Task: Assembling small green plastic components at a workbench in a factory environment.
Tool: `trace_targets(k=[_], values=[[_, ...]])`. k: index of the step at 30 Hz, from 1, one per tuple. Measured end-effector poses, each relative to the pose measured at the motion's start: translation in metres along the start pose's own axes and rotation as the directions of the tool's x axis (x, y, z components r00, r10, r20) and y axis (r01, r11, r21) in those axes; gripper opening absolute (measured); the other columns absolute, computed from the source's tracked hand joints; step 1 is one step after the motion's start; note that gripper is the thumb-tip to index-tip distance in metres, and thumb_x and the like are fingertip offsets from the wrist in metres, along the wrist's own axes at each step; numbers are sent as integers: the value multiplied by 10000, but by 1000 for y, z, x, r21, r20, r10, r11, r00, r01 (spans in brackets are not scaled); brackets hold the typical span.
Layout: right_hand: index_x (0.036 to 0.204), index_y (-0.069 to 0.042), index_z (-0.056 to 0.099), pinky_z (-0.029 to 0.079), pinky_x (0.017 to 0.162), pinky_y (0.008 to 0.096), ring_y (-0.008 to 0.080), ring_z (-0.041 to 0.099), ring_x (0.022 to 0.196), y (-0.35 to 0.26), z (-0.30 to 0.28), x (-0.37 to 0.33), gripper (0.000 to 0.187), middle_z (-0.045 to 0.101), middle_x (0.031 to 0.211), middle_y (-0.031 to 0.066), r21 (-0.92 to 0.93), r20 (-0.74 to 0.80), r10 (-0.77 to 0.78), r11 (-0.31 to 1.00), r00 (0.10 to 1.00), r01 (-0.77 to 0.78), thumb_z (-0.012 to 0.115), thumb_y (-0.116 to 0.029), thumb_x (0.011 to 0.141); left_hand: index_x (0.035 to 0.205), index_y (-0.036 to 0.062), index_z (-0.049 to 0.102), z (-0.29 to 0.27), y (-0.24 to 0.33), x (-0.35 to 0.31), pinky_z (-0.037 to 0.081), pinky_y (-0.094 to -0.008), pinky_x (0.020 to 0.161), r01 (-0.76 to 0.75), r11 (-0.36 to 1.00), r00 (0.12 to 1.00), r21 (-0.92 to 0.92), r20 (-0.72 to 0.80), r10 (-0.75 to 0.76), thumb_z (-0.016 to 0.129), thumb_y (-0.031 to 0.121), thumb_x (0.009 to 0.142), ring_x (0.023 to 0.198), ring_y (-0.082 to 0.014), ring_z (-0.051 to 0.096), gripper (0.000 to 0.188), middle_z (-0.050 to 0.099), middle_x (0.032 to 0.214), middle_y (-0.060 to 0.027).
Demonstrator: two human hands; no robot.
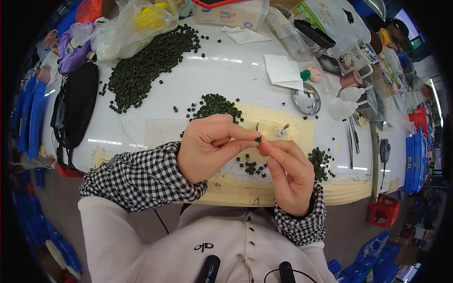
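Note:
Between my fingertips is a small dark green piece [258, 139], too small to make out fully. My left hand [210, 145] pinches it from the left with thumb and forefinger. From the right, the fingertips of my right hand [290, 174] meet at the same piece; whether they grip it too is partly hidden. Several loose green pieces [252, 167] lie on the table just below my hands. Behind my left hand sits a small heap of green pieces [214, 106]. Beside my right hand is another scatter of them [321, 164]. A small white post [282, 133] stands on the yellowish mat [302, 125].
A large pile of green pieces [146, 66] covers the back left, near a clear plastic bag [127, 35] and a black pouch [82, 99]. Tweezers [349, 144], a round metal lid [306, 99], white paper [282, 70] and a white mug [356, 59] lie to the right.

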State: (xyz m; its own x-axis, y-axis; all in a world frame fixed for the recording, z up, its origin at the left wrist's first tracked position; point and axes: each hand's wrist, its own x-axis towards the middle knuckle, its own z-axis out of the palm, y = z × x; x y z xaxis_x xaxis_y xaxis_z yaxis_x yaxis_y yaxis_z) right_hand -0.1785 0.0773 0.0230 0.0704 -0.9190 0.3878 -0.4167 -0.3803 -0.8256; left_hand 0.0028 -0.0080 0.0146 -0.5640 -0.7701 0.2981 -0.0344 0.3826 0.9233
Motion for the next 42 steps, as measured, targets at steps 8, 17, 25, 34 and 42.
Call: trace_targets(k=[8,17,25,34,42], values=[[1172,12,588,470,715,240,195,587,845,0,-1,-1,318,608,1005,137,49,6,28,998,1000,-28,538,43,860,947,43,696,-1,3,1,271,-192,512,88,995,996,-57,21,-87,692,-17,776,531,-24,309,181,374,607,60],[1165,15,591,470,722,243,200,589,848,1,0,-1,321,607,1000,141,34,5,15,999,1000,-16,542,51,850,948,42,696,-2,4,1,272,-187,514,103,992,995,-70,21,-101,692,-22,771,528,-20,308,188,379,613,59],[1160,18,592,472,733,249,209,593,857,-1,0,0,321,608,1000,143,17,8,11,1000,1000,-11,543,57,846,950,53,699,-1,1,1,255,-207,483,49,997,999,-59,10,-49,697,40,785,530,-32,322,166,439,623,46],[1162,18,591,475,730,251,205,597,858,-2,-1,0,319,607,997,146,22,6,18,1000,1000,-18,541,51,849,961,51,696,-1,2,0,264,-197,486,89,991,996,-103,23,-87,691,28,787,531,-24,320,175,454,638,48],[1064,12,636,460,685,265,197,581,776,-3,-18,6,257,593,903,118,-250,-221,-5,967,975,-52,605,37,810,955,37,693,-2,7,1,281,-201,530,112,990,994,-89,31,-109,703,-17,762,537,-31,306,200,341,584,69]])
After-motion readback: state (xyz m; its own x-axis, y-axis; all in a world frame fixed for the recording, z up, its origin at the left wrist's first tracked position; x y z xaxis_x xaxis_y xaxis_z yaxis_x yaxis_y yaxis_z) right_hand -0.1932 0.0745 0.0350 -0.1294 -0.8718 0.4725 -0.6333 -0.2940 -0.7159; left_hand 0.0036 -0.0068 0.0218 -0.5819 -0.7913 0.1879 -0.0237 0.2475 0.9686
